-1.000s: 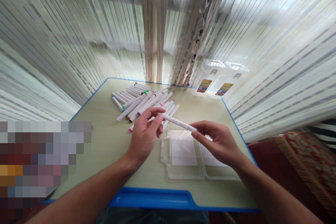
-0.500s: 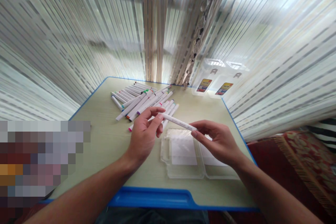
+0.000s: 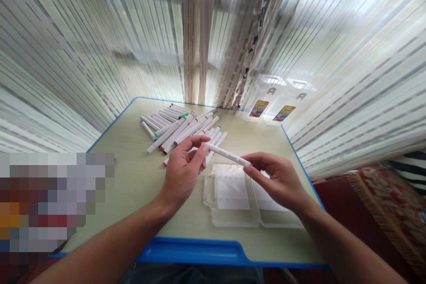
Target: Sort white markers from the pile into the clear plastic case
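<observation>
I hold one white marker level between both hands above the table. My left hand pinches its left end with thumb and fingers. My right hand pinches its right end. Below the marker lies an open clear plastic case with white inserts, partly hidden under my right hand. A pile of several white markers with coloured tips lies on the table beyond my left hand.
The small pale table has a blue rim and a blue tray edge at the front. Two clear marker boxes with coloured labels stand at the back right. Striped curtains surround the table. A patterned red cloth lies at the right.
</observation>
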`<move>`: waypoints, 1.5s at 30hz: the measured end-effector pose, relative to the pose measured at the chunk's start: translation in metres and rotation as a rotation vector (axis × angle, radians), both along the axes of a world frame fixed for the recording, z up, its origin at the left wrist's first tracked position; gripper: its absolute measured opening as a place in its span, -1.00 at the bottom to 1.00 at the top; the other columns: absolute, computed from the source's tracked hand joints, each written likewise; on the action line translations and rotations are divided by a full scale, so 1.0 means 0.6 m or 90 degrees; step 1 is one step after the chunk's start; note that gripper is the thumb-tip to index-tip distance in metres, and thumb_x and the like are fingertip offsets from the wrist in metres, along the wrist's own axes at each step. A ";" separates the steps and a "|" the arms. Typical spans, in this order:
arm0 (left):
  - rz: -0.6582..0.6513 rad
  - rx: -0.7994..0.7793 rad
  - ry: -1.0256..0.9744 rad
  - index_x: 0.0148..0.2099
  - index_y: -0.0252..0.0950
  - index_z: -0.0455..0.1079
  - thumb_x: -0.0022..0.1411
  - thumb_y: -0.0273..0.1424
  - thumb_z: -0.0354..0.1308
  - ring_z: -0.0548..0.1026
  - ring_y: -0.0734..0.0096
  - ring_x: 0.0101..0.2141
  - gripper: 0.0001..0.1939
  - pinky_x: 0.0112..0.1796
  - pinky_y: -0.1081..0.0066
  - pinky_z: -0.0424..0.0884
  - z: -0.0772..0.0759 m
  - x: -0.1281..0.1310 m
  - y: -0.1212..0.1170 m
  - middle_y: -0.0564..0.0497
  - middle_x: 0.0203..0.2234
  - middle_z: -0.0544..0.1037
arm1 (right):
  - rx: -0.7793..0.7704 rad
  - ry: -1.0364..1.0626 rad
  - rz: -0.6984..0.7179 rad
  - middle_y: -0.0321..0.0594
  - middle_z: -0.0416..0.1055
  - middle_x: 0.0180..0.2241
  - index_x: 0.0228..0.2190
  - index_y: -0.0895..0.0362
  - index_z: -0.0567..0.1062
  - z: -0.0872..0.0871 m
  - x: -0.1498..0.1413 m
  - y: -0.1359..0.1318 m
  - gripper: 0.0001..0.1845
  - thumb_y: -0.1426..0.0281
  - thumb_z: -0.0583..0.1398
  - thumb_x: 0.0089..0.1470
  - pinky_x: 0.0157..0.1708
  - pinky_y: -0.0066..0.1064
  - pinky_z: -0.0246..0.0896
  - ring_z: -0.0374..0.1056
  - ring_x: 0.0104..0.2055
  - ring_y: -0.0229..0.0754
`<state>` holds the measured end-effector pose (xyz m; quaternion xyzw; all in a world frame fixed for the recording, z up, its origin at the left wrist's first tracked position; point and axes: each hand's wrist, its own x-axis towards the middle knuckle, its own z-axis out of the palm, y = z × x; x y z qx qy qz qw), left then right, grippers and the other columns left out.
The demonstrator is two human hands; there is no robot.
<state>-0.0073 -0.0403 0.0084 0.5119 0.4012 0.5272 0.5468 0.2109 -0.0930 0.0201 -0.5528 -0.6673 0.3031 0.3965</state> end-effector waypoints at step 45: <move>-0.160 0.484 0.062 -0.07 -0.43 0.56 0.11 -0.65 0.37 0.50 0.57 -0.44 -0.70 -0.45 0.58 0.46 0.015 -0.004 -0.044 -0.14 -0.23 0.65 | 0.029 -0.138 0.110 -0.23 0.58 -0.39 -0.22 0.14 0.61 -0.015 -0.009 0.001 -0.85 0.44 0.27 0.15 -0.41 -0.47 0.28 0.40 -0.47 -0.28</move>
